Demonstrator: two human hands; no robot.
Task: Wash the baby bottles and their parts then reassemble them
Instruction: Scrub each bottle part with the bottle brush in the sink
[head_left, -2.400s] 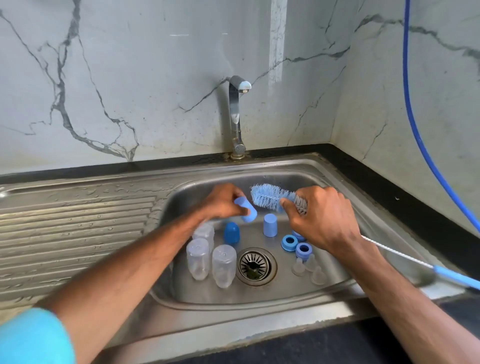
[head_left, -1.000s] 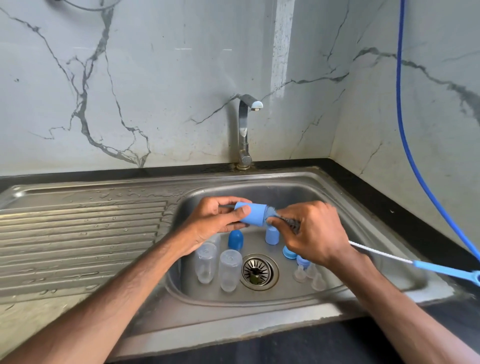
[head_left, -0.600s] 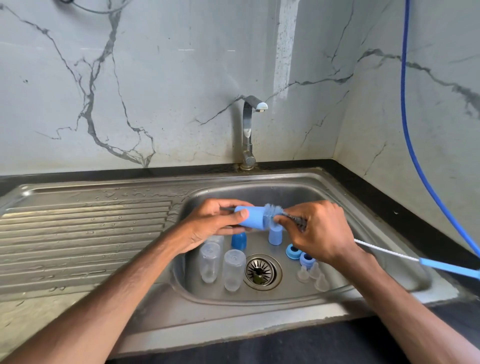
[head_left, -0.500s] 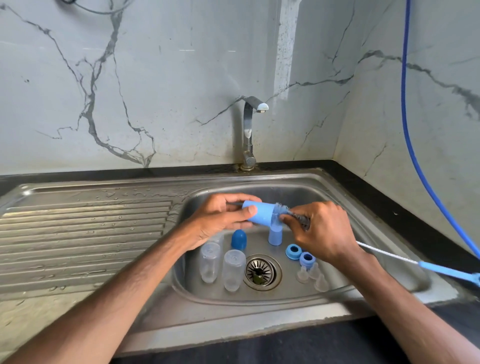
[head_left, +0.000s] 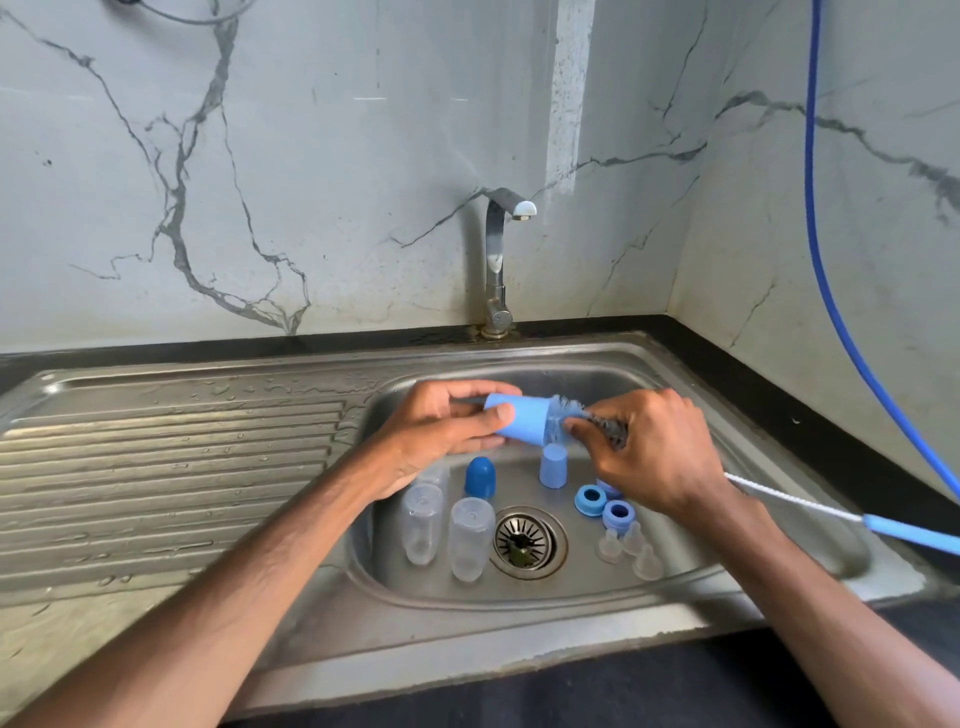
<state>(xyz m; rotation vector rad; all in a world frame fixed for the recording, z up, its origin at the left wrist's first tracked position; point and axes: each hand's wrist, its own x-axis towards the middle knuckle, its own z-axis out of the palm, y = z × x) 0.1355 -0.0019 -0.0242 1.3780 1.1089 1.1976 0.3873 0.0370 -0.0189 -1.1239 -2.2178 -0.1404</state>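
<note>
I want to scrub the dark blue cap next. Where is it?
In the head view the dark blue cap stands on the sink floor, just below the left hand, left of the standing pale blue cap, behind the drain.

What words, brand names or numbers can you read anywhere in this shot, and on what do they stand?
None can be read.
The blue cap in the left hand, the brush in the right hand, the clear bottles, the blue rings and the tap show no legible print.
Any moulded marks on the clear bottles are too small to tell.
</note>
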